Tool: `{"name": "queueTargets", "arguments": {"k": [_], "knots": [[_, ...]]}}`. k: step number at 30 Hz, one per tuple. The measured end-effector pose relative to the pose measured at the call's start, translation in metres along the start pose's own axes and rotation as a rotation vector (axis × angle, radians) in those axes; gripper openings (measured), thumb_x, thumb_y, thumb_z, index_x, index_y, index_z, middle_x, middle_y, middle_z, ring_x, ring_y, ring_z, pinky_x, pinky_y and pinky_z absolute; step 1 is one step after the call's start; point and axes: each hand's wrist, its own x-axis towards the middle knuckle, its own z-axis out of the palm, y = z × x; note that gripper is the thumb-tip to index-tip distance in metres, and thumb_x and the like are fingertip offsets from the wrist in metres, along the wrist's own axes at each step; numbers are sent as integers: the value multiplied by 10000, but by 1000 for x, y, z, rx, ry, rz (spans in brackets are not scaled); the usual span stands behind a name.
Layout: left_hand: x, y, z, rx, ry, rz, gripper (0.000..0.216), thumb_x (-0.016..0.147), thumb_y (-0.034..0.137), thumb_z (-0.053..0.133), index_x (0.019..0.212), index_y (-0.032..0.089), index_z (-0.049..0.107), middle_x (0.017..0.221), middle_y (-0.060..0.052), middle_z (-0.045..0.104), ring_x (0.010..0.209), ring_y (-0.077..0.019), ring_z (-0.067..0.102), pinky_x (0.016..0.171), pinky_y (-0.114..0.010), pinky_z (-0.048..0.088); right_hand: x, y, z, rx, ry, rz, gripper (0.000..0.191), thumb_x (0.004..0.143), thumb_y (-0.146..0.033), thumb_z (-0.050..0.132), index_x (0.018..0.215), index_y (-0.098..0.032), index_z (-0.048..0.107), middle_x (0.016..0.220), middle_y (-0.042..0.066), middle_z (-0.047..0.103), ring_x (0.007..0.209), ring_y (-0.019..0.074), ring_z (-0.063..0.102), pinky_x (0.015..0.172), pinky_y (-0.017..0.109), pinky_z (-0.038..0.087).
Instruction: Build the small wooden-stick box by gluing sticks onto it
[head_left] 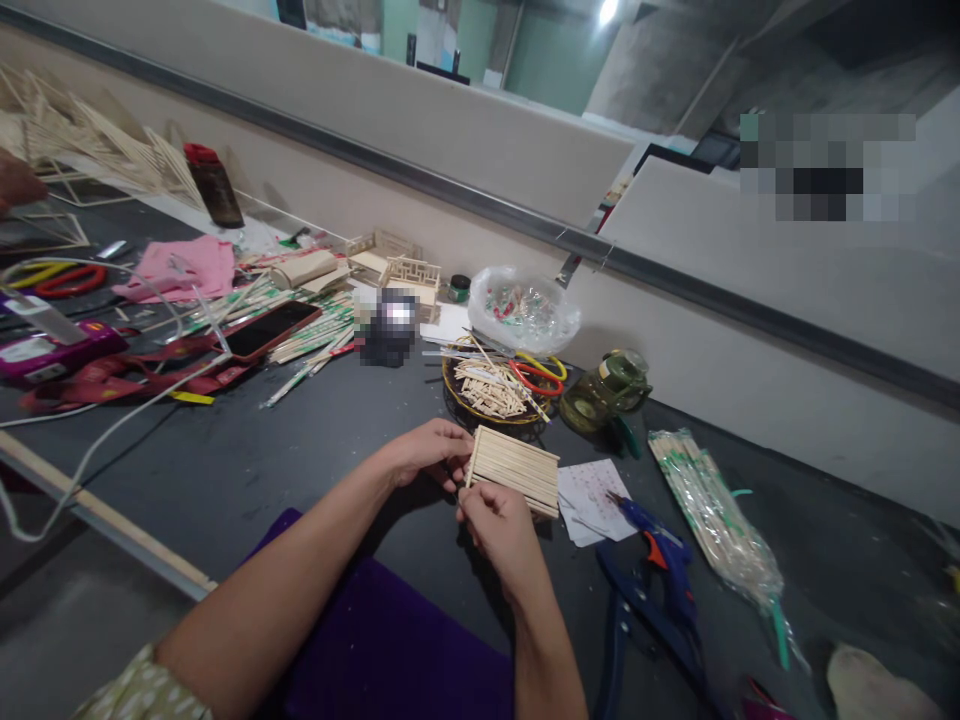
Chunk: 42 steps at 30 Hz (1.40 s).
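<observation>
**Stick panel [517,462]: position and handling**

Near edge: spotted sleeve [142,690] at left, purple cloth [390,640] at centre. Near right: blue tool [615,620], type unclear, just beside blue glue gun [667,560] with orange trigger.

Right hand [502,525]: at near left corner of stick panel, thumb and forefinger together at tips. Cannot tell whether clamped on panel or on something smaller. Left hand [431,450]: at left end of stick panel, fingers bent and clamped on left edge.

Panel location: centre of table [330,420], between hands and basket [501,418]. Build: thin sticks side by side, running left to right, with crosspiece along left end.

Right of panel: papers [585,515], partly under glue gun nozzle. Farther right: bagged sticks [712,510].

Far side of panel: basket of cut sticks, with scissors [538,375], red and yellow handles, at its right side. Right of basket: green bottle [607,390]. Left: red strap [150,378], phone [274,330] and wrapped sticks [319,345].

Farther: plastic bag [525,310], small jar [460,288], stick models [405,280], pink cloth [180,268]. Far left: red-capped bottle [214,190], another person's hand [19,182]. Behind all: partition [480,185].
</observation>
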Motion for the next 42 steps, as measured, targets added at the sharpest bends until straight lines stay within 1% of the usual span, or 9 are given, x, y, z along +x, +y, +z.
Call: {"name": "queueTargets", "arguments": {"k": [10, 15, 19, 27, 33, 42], "knots": [[1, -2, -1, 3, -5, -1, 369, 652, 454, 712, 809, 127, 646, 627, -11, 595, 555, -104, 533, 513, -242, 484, 0, -3, 0, -3, 7, 14, 284, 786, -354, 512, 575, -167, 549, 375, -73, 380, 346, 55, 291, 369, 173, 217], [1, -2, -2, -16, 8, 5, 431, 675, 546, 678, 737, 123, 619, 634, -20, 594, 555, -111, 538, 511, -259, 488, 0, -3, 0, -20, 19, -1, 289, 793, -344, 508, 575, -163, 565, 382, -65, 404, 352, 57, 308, 378, 173, 228], [-1, -1, -1, -11, -9, 29, 485, 658, 590, 682, 736, 116, 618, 624, -19, 584, 563, -112, 533, 511, -253, 480, 0, -1, 0, -28, 19, -11, 304, 802, -349, 498, 575, -160, 571, 372, -65, 400, 346, 58, 309, 377, 173, 234], [0, -2, -1, -4, -2, 22, 494, 612, 591, 713, 735, 122, 616, 612, -9, 573, 555, -111, 525, 506, -251, 473, 0, -2, 1, -23, 5, 17, 288, 793, -328, 488, 579, -156, 576, 367, -66, 406, 346, 56, 309, 381, 172, 240], [1, -3, -1, -12, 6, 8, 466, 621, 571, 711, 724, 128, 615, 603, -12, 580, 549, -115, 528, 501, -254, 473, -1, -3, 2, -26, -5, 15, 296, 794, -326, 489, 575, -153, 586, 365, -61, 416, 351, 57, 325, 389, 174, 247], [3, -3, 1, -24, 30, -6, 408, 634, 521, 710, 700, 131, 610, 587, -8, 576, 531, -118, 522, 501, -271, 480, 2, -1, 1, -23, -15, 34, 307, 804, -341, 486, 581, -154, 585, 355, -64, 408, 333, 51, 299, 374, 173, 228]]}}
